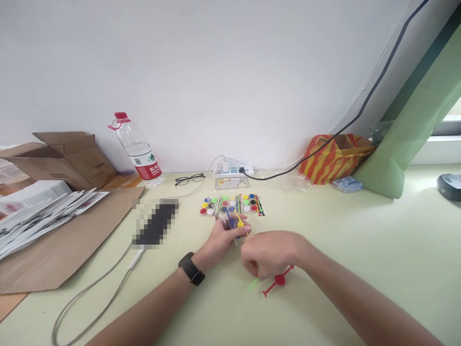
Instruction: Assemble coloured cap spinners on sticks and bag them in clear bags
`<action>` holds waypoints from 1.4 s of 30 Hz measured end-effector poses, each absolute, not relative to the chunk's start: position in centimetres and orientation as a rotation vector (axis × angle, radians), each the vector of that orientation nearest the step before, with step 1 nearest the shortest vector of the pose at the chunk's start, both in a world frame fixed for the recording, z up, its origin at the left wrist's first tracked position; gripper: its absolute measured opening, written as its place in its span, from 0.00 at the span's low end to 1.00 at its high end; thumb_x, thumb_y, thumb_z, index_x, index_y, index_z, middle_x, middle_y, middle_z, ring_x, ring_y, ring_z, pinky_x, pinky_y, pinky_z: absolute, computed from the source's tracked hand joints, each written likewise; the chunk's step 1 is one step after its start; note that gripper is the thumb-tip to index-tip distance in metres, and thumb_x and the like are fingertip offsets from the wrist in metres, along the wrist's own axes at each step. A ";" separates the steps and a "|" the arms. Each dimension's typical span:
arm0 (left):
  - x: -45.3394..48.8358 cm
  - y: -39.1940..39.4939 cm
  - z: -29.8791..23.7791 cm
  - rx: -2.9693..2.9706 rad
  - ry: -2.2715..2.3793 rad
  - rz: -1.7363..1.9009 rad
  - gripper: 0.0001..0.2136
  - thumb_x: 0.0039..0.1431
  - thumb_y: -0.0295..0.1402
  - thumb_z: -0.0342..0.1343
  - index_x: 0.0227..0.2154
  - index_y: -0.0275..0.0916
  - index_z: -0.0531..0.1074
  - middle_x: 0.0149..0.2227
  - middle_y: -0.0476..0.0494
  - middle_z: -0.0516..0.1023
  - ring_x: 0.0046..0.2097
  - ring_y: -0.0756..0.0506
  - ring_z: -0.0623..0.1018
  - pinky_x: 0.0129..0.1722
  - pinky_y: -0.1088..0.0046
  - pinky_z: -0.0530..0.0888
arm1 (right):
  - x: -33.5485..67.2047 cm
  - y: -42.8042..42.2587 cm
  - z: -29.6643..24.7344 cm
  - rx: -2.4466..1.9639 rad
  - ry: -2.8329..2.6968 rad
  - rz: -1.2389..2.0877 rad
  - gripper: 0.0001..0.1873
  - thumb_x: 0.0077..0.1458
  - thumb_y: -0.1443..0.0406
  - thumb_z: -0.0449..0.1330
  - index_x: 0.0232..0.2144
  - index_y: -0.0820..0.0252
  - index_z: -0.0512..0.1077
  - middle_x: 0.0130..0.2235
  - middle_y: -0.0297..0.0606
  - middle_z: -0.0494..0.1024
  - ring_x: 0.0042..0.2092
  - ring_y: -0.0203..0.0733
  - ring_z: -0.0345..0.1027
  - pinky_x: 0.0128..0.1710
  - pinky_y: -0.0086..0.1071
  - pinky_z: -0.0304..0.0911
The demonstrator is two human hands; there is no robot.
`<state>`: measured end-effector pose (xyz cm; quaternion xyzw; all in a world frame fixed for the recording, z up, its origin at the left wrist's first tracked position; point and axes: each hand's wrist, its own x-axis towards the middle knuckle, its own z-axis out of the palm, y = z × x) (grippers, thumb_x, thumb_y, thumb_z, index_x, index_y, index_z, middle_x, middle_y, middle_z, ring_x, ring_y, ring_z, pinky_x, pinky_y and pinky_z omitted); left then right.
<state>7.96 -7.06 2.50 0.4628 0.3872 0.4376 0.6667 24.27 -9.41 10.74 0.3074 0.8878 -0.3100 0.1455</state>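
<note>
The bundle of plastic pieces (236, 225), with a yellow stick-and-disc part on top and blue ones under it, sits in the left hand (224, 236) above the middle of the table (360, 240). That hand's fingers are wrapped around it in a firm grasp. We cannot tell whether a clear wrapper surrounds the bundle.

Just to its right is the right hand (271, 252), knuckles up and fingers curled in toward the palm. A blurred green piece (252, 284) shows under the fingertips. We cannot tell whether the fingers pinch it or only hover over it.

A red piece (278, 280), a disc on a thin stick, lies flat on the table, touching or just below the right wrist. A black watch (192, 268) sits on the left wrist.

Just beyond the left hand we see a spread of coloured discs and sticks (232, 203) lying on the table.

Behind it, against the wall, is a white power strip (233, 170), with a pair of glasses (189, 179) to its left. A water bottle (139, 153) with a red label stands further left.

On the far left are a cardboard box (63, 156), a stack of papers (39, 214) and a brown sheet (72, 240). A grey cable (94, 298) runs across the near-left table.

On the right, a red-and-orange striped bag (333, 157) lies by the wall, with a black cable (363, 103) running across it.
</note>
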 end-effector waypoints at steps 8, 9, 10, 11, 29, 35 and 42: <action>7.9 -7.2 2.3 1.120 0.898 0.995 0.23 0.46 0.32 0.73 0.45 0.36 0.75 0.38 0.41 0.84 0.38 0.41 0.82 0.36 0.68 0.78 | 25.6 -8.4 13.0 0.715 2.863 -1.246 0.07 0.51 0.74 0.60 0.25 0.58 0.69 0.31 0.31 0.73 0.34 0.37 0.64 0.31 0.29 0.58; 7.9 -7.2 2.3 1.156 0.888 0.992 0.20 0.46 0.32 0.73 0.43 0.36 0.76 0.36 0.42 0.83 0.37 0.41 0.82 0.35 0.69 0.77 | 25.7 -8.3 13.3 0.704 2.904 -1.299 0.07 0.52 0.73 0.59 0.26 0.58 0.68 0.30 0.31 0.71 0.34 0.37 0.64 0.31 0.29 0.58; 7.9 -7.2 2.2 1.199 0.868 0.988 0.18 0.46 0.32 0.73 0.40 0.35 0.77 0.35 0.42 0.83 0.37 0.41 0.82 0.35 0.69 0.77 | 25.9 -8.2 13.7 0.716 2.942 -1.362 0.07 0.53 0.73 0.58 0.26 0.58 0.67 0.30 0.31 0.70 0.33 0.37 0.63 0.31 0.29 0.58; 7.9 -7.3 2.2 1.241 0.848 0.982 0.17 0.45 0.32 0.74 0.38 0.35 0.77 0.34 0.42 0.83 0.38 0.41 0.81 0.36 0.69 0.77 | 26.1 -8.1 14.0 0.753 2.977 -1.430 0.07 0.54 0.72 0.57 0.26 0.57 0.66 0.30 0.30 0.69 0.33 0.36 0.62 0.31 0.29 0.58; 8.2 -8.4 3.1 1.376 0.913 0.739 0.25 0.48 0.39 0.74 0.46 0.36 0.73 0.41 0.34 0.85 0.41 0.40 0.84 0.41 0.67 0.77 | 27.8 -6.0 13.1 1.731 3.417 -0.588 0.08 0.53 0.68 0.59 0.24 0.58 0.64 0.40 0.36 0.69 0.36 0.38 0.64 0.35 0.33 0.59; 8.2 -8.3 2.9 1.381 0.878 0.751 0.25 0.49 0.39 0.74 0.47 0.35 0.73 0.44 0.31 0.84 0.44 0.38 0.83 0.43 0.64 0.77 | 27.9 -6.0 12.8 1.671 3.341 -0.547 0.11 0.52 0.69 0.59 0.21 0.58 0.62 0.41 0.37 0.71 0.42 0.41 0.66 0.39 0.34 0.60; 8.2 -8.3 2.8 1.357 0.838 0.766 0.24 0.49 0.38 0.74 0.46 0.35 0.72 0.43 0.34 0.84 0.43 0.40 0.82 0.42 0.66 0.77 | 28.3 -6.3 13.4 1.608 3.282 -0.684 0.11 0.55 0.69 0.59 0.21 0.58 0.66 0.45 0.37 0.73 0.45 0.42 0.68 0.42 0.35 0.62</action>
